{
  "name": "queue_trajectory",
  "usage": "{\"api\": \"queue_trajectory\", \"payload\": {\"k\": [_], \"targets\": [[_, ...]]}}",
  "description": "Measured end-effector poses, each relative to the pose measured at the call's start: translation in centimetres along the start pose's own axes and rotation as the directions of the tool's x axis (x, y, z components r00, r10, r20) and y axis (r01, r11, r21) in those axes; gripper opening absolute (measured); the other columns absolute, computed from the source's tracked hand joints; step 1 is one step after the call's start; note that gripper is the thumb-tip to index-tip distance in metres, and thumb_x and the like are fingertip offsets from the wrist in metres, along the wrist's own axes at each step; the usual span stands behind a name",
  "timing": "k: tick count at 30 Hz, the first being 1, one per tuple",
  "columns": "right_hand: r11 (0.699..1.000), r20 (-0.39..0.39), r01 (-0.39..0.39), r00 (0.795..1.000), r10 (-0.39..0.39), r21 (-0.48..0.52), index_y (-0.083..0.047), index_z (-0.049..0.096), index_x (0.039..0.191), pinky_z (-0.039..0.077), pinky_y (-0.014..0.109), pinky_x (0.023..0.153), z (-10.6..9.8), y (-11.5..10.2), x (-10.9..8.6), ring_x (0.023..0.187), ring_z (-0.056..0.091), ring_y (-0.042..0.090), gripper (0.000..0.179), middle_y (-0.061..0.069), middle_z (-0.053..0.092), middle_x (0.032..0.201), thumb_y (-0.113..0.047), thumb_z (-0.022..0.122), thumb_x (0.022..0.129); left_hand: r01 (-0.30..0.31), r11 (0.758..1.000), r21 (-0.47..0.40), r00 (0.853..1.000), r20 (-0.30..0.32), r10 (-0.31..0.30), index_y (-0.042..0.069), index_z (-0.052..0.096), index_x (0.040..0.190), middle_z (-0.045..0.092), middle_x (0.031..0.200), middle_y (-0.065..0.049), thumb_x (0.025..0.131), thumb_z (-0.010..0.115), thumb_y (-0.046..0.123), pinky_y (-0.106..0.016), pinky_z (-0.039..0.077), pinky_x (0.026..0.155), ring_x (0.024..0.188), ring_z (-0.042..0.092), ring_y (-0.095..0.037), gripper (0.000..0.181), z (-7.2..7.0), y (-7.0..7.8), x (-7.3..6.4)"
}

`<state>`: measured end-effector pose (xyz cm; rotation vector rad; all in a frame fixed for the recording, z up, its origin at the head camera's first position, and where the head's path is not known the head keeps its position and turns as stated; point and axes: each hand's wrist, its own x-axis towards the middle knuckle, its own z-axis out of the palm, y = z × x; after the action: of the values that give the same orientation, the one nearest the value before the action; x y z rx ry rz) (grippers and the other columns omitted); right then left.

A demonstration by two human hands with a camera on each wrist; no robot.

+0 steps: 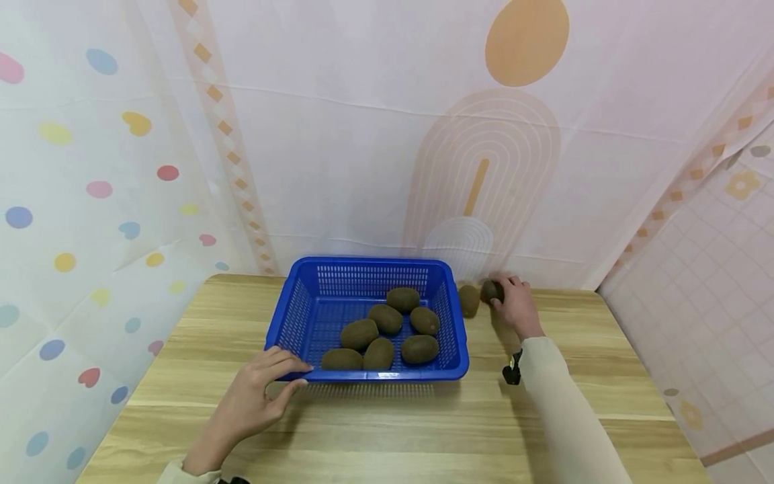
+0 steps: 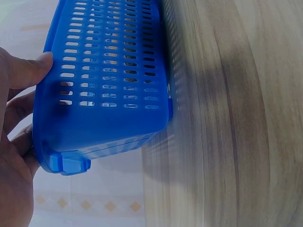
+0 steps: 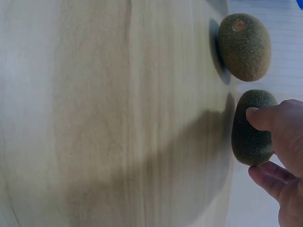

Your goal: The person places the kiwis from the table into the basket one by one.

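Observation:
A blue plastic basket (image 1: 367,375) with slotted walls stands on the table and contains several brown kiwis (image 1: 359,334). At its front left corner my left hand (image 1: 254,390) holds the rim, thumb outside and fingers over the edge; the left wrist view shows the thumb (image 2: 33,70) against the basket wall (image 2: 109,116). To the right of the basket, my right hand (image 1: 519,306) grips a kiwi (image 3: 253,130) between thumb and fingers, near the table's back edge. Another kiwi (image 1: 468,301) lies between that hand and the basket, apart from the held one.
The wooden table (image 1: 387,437) ends at the back against a patterned cloth (image 1: 338,168). Cloth with coloured dots hangs at the left, and a checked cloth (image 1: 725,289) at the right. A dark wrist strap (image 1: 512,370) shows on the right wrist.

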<state>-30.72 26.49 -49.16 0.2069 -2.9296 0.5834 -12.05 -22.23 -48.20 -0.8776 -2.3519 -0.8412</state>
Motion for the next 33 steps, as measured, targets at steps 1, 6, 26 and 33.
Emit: {"api": "queue_trajectory", "payload": {"k": [1,6,26,33], "targets": [[1.0,0.0,0.001,1.0,-0.001,0.006,-0.003,0.055,0.144,0.045,0.063,0.104,-0.1,0.0,0.0,0.122,0.049,0.053,0.05,0.031,0.051,0.142,-0.008,0.068,0.095,0.002,1.0,0.0,1.0,0.001,-0.002,0.02,0.077,0.099,0.072,0.096,0.012,0.078,0.083,0.002,-0.015,0.045,0.087,0.091,0.06,-0.006,0.029,0.0,0.0,0.0],[0.999,0.006,-0.008,1.0,0.008,0.052,-0.005,0.055,0.143,0.047,0.064,0.101,-0.4,-0.1,-0.2,0.121,0.049,0.052,0.05,0.03,0.05,0.143,-0.011,0.068,0.096,0.008,1.0,0.002,1.0,0.004,-0.008,0.02,0.077,0.099,0.073,0.096,0.012,0.079,0.083,0.002,-0.015,0.045,0.087,0.091,0.06,-0.006,0.028,0.0,0.1,0.0],[0.989,-0.039,0.06,0.998,-0.055,0.135,-0.004,0.055,0.143,0.046,0.063,0.099,-2.6,-1.8,-0.6,0.122,0.049,0.051,0.05,0.029,0.052,0.138,-0.017,0.067,0.097,-0.031,0.999,-0.016,0.999,-0.026,0.03,0.018,0.077,0.098,0.073,0.094,0.009,0.076,0.083,-0.001,-0.014,0.046,0.086,0.089,0.061,-0.008,0.03,0.1,0.0,-0.1],[0.979,-0.088,0.098,0.993,-0.084,0.178,-0.004,0.056,0.142,0.046,0.063,0.099,-3.5,-2.4,-0.8,0.123,0.05,0.05,0.049,0.029,0.053,0.138,-0.016,0.069,0.096,-0.047,0.999,-0.008,0.999,-0.025,0.047,0.016,0.077,0.098,0.074,0.094,0.008,0.077,0.082,-0.002,-0.017,0.047,0.086,0.089,0.061,-0.01,0.029,0.0,0.0,0.3]]}}
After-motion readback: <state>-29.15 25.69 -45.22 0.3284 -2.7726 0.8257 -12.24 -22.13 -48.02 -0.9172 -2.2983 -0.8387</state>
